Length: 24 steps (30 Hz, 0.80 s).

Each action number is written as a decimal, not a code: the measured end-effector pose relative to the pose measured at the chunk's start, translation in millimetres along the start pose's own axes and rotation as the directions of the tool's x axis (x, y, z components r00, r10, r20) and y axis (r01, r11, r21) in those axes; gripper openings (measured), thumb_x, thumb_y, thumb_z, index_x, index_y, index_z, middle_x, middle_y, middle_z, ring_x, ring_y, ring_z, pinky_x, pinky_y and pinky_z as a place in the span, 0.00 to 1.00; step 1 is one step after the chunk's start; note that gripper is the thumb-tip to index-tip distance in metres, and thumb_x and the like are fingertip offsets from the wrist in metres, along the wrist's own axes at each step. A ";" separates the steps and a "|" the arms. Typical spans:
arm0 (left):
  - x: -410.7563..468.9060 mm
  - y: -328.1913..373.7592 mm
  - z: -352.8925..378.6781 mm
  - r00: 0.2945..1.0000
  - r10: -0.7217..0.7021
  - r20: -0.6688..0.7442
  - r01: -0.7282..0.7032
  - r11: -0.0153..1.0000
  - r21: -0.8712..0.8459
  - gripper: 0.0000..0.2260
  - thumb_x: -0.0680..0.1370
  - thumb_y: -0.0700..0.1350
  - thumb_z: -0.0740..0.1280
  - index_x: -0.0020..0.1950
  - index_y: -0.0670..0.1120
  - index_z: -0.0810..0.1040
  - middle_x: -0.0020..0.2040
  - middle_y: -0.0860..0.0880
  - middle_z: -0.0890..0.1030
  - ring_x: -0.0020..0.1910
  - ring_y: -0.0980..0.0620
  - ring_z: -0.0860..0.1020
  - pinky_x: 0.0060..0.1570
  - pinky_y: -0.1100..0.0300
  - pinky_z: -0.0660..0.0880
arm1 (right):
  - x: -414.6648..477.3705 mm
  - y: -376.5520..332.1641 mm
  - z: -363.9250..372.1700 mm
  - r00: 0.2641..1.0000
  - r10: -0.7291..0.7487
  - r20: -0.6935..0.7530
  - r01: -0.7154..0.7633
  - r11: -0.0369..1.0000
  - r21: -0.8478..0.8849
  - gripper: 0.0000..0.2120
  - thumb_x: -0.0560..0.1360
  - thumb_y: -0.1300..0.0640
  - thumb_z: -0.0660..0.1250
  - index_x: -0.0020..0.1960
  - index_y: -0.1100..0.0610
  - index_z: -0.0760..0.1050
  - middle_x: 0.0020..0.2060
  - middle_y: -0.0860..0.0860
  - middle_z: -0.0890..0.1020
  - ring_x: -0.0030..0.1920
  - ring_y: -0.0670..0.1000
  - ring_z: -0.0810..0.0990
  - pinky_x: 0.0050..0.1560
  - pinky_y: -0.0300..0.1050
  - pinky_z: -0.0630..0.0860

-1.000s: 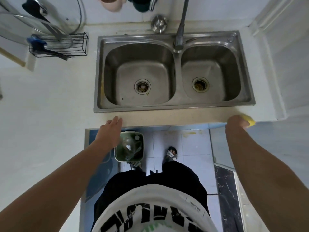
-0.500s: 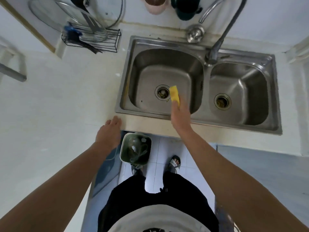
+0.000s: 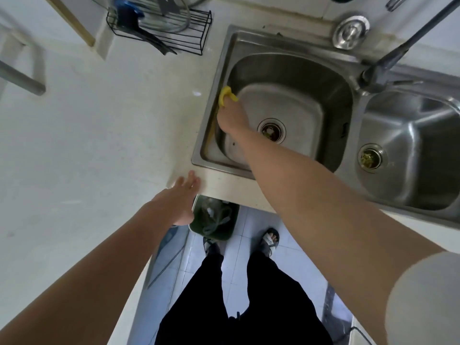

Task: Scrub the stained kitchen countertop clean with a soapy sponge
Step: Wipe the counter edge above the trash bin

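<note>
My right hand (image 3: 231, 115) grips a yellow sponge (image 3: 226, 95) at the left rim of the left basin of the steel double sink (image 3: 293, 46). The sponge sticks out past my fingers and touches the rim where it meets the pale countertop (image 3: 99, 135). A yellowish streak runs down that rim below the sponge. My left hand (image 3: 179, 197) rests flat with straight fingers on the countertop's front edge, at the sink's near left corner.
A black wire rack (image 3: 174, 33) with a glass lid and dark utensils stands at the back left. A tap (image 3: 388, 61) and a metal sink plug (image 3: 351, 32) are behind the sink. A green bin (image 3: 216, 220) stands on the tiled floor below the counter edge.
My right hand carried the sponge from the counter's front right edge leftward across the sink to the left basin's rim. The view swung left. My left hand stayed on the counter edge.
</note>
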State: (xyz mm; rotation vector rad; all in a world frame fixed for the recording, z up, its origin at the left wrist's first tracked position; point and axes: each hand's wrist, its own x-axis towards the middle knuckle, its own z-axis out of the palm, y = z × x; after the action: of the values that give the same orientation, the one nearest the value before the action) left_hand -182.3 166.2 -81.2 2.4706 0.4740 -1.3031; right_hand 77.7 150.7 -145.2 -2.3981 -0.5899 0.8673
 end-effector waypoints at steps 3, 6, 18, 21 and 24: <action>-3.0 -1.1 -2.5 1.000 0.013 0.012 -0.013 1.000 -0.013 0.47 0.75 0.30 0.63 0.84 0.50 0.36 0.83 0.51 0.32 0.83 0.43 0.40 0.75 0.43 0.67 | -44.0 9.7 14.8 0.999 -0.030 0.042 0.033 0.996 -0.081 0.19 0.81 0.54 0.54 0.70 0.59 0.69 0.64 0.63 0.71 0.62 0.65 0.74 0.63 0.55 0.72; -4.9 1.9 -5.6 1.000 0.004 0.012 -0.004 1.000 -0.005 0.47 0.74 0.29 0.62 0.84 0.50 0.37 0.83 0.50 0.32 0.83 0.43 0.41 0.76 0.43 0.65 | -79.0 25.1 24.2 0.989 -0.134 0.059 0.142 0.975 -0.168 0.18 0.80 0.54 0.58 0.68 0.57 0.70 0.60 0.63 0.71 0.56 0.65 0.75 0.57 0.54 0.74; -4.8 6.4 -10.4 0.998 -0.034 0.045 0.035 0.999 -0.016 0.48 0.75 0.30 0.63 0.84 0.50 0.35 0.82 0.52 0.31 0.83 0.44 0.40 0.74 0.44 0.68 | -31.1 19.2 -29.7 0.976 -0.094 -0.196 0.089 0.996 -0.032 0.21 0.82 0.54 0.54 0.74 0.50 0.68 0.62 0.61 0.74 0.58 0.60 0.76 0.56 0.51 0.73; -4.6 6.9 -10.2 0.998 -0.043 0.044 0.043 0.999 -0.008 0.48 0.74 0.30 0.63 0.84 0.50 0.35 0.83 0.52 0.31 0.83 0.44 0.41 0.73 0.44 0.70 | -9.1 3.9 -15.8 0.993 -0.112 -0.033 0.111 0.994 -0.022 0.21 0.82 0.54 0.53 0.73 0.55 0.68 0.66 0.62 0.73 0.63 0.61 0.74 0.63 0.52 0.72; -5.5 7.9 -8.9 0.998 -0.047 0.049 0.048 0.999 -0.016 0.49 0.74 0.29 0.62 0.83 0.52 0.35 0.82 0.53 0.31 0.83 0.44 0.41 0.70 0.45 0.72 | -32.6 1.5 8.2 0.990 -0.138 0.030 0.140 0.986 -0.087 0.17 0.81 0.56 0.55 0.66 0.59 0.72 0.65 0.62 0.72 0.61 0.62 0.75 0.58 0.50 0.73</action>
State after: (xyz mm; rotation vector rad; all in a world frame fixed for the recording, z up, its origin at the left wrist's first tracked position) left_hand -175.3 162.0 -70.9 2.4209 0.5325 -1.3685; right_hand 49.7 134.1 -136.7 -2.3944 -0.8107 0.8268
